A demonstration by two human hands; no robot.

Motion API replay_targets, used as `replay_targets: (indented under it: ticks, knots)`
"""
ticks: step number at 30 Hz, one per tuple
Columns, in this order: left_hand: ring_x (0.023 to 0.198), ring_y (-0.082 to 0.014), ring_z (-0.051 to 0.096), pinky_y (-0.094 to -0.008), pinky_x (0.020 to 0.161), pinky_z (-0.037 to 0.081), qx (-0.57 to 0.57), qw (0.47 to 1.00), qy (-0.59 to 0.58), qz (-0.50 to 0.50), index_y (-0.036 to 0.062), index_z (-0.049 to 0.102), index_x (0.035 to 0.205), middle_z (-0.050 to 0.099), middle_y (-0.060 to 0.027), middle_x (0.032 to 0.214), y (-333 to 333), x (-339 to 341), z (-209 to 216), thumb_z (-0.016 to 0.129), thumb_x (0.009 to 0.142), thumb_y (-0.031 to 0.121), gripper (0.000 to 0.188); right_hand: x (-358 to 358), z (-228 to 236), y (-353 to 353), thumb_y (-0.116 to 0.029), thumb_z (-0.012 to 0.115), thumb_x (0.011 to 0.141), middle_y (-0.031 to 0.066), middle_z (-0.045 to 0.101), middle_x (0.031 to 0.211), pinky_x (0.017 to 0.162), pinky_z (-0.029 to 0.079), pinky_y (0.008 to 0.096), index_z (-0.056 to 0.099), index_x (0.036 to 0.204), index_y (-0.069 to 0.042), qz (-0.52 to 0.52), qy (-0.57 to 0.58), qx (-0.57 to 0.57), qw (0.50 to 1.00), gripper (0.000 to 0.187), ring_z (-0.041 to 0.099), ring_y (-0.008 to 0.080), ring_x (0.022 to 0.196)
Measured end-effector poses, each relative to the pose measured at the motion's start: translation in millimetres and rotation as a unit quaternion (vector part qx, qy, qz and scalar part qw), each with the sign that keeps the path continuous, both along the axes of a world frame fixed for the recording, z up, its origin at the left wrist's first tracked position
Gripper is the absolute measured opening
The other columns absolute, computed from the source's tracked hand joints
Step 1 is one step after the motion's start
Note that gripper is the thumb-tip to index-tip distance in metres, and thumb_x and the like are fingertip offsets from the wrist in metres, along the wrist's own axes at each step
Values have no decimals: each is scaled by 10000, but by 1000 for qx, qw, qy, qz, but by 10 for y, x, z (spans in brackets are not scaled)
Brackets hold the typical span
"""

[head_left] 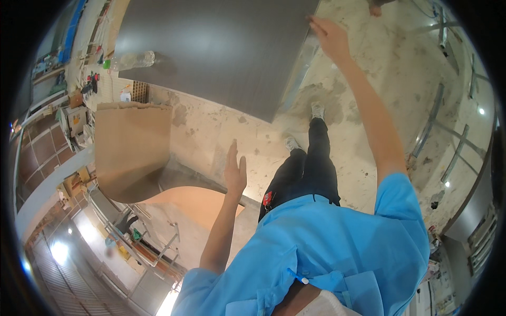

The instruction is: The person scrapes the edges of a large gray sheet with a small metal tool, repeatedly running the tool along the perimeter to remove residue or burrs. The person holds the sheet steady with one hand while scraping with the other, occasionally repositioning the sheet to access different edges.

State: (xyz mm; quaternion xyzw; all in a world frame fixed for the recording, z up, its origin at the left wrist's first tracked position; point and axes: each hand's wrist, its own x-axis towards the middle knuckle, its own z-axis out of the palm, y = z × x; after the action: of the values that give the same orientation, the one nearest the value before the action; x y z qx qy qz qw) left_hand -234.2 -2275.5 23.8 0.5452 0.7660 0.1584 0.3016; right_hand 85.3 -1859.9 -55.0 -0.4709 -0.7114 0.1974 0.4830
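Note:
A large dark grey flat panel [216, 47] fills the upper part of the view, with its near corner pointing toward me. My right hand [330, 38] is stretched out at the panel's right edge, fingers extended and holding nothing. Whether its fingertips touch the edge I cannot tell. My left hand [235, 173] hangs in the air below the panel, fingers straight and thumb apart, with nothing in it. A clear plastic bottle [134, 60] with a green cap lies or stands at the panel's left side.
A curled brown sheet [134, 147] stands left of my left hand, its orange-tan part [195, 203] bending below. Metal bars [428, 121] lie on the stained floor [363, 142] at right. A metal frame [153, 253] is at lower left. Part of another person [375, 10] shows at the top.

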Motion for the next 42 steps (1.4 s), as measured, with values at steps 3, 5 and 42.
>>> replay_targets:
  ticks: [3,5,42]
  knots:
    - [1352,-417,613,-495,1111,493,-26,1000,-2,15,13,430,1623,548,-253,1565,-364,-142,-20,556,1108,216,568,-212,89,-518,-227,696,1058,120,789,1167,892,577,369,773,1270,-73,21,-11,-60,998,273,749,299,1019]
    - [1293,-403,652,-492,1079,511,-72,997,-8,37,32,446,1617,568,-242,1540,-580,-215,-37,555,1110,231,556,-332,108,-800,-195,683,1054,110,787,1084,840,601,381,758,1273,-90,-9,-15,-9,1000,254,750,303,966]
    - [1238,-303,686,-394,1051,530,86,990,-56,96,64,645,1457,699,-170,1387,376,-82,291,617,1096,217,393,-803,144,-3002,-103,608,998,123,750,1043,735,604,454,674,1383,-112,343,-176,-93,918,391,738,310,951]
